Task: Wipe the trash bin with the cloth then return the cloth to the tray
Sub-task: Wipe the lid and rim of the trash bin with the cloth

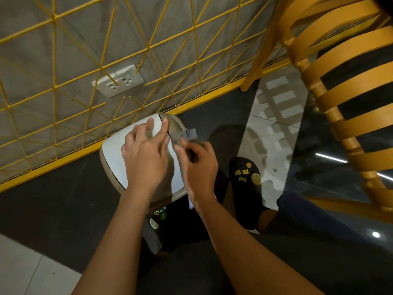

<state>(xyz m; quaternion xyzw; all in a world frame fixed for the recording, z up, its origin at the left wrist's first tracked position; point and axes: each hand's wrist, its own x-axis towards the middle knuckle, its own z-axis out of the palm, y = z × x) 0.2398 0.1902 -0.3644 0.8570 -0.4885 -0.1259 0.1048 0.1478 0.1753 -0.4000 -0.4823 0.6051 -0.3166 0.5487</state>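
Head view: the trash bin (114, 158) stands on the dark floor (53, 205) in the middle of the scene. Its far edge sits close against the yellow base rail (63, 160) of a wire fence, so there is little room behind it. It has a white lid inside a beige rim.

The left hand (144, 158) lies flat on the lid, fingers straight and spread, the fingertips reaching the lid's far edge. The right hand (198, 165) is just beside it at the bin's right edge, fingers curled round a grey cloth (187, 134). The cloth sticks out beyond the fingers and lies against the beige rim at the far right corner. This hand and the cloth are blurred.

Left of the bin the floor is open. To the near right a black clog (244, 173) with small charms stands close to the bin. Further right an orange slatted chair (344, 39) closes off that side. A wall socket (119, 80) sits behind the fence wires, far from the bin's lid.
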